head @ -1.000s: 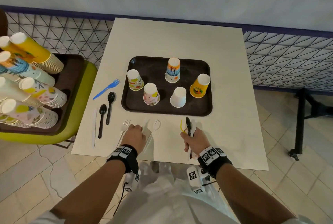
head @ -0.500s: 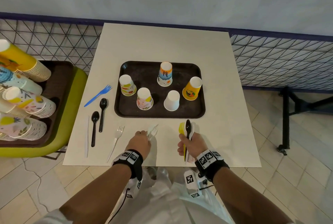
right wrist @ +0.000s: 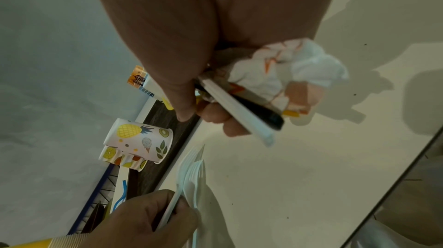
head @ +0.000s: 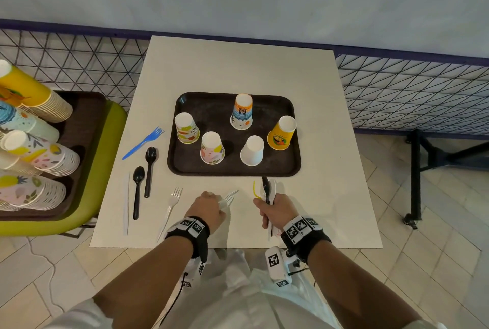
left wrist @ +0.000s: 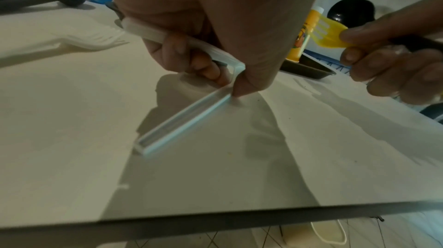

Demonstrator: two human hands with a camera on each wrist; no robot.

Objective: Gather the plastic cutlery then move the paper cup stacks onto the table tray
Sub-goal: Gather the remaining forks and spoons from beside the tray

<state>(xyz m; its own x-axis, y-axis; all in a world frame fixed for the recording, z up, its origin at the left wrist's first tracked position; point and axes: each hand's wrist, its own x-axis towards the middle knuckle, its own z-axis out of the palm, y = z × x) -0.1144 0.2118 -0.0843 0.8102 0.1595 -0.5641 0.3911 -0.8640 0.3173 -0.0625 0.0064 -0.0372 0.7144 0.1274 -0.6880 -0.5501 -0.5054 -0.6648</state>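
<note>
1. A second ago your left hand (head: 209,208) lay on the surface (head: 238,64) over a white fork (head: 229,198); now the fork's tines stick out beyond your knuckles, toward the right hand (head: 275,212). It looks like the fork is picked up and ready to join the bundle.

2. Your right hand has kept its clenched grip on a bundle: a black spoon (head: 266,188), a yellow fork (head: 256,192) and white pieces.

3. Still lying on the surface to your left: another white fork (head: 172,205), a white knife (head: 126,204), two black spoons (head: 137,191) and a blue fork (head: 144,142). So the gathering is roughly half done, by my judgement.

4. The paper cup stacks (head: 31,148) lie untouched on the side tray (head: 79,127) over the green seat; the table tray (head: 225,106) carries five single upturned cups.

5. The left wrist view shows what the head view hides: your fingers (left wrist: 182,51) curl round the white handle, whose free end touches the surface.

6. Only the right wrist view reveals a crumpled napkin (right wrist: 287,73) held with the bundle, and what seem to be two sets of white tines in the left hand.
</note>
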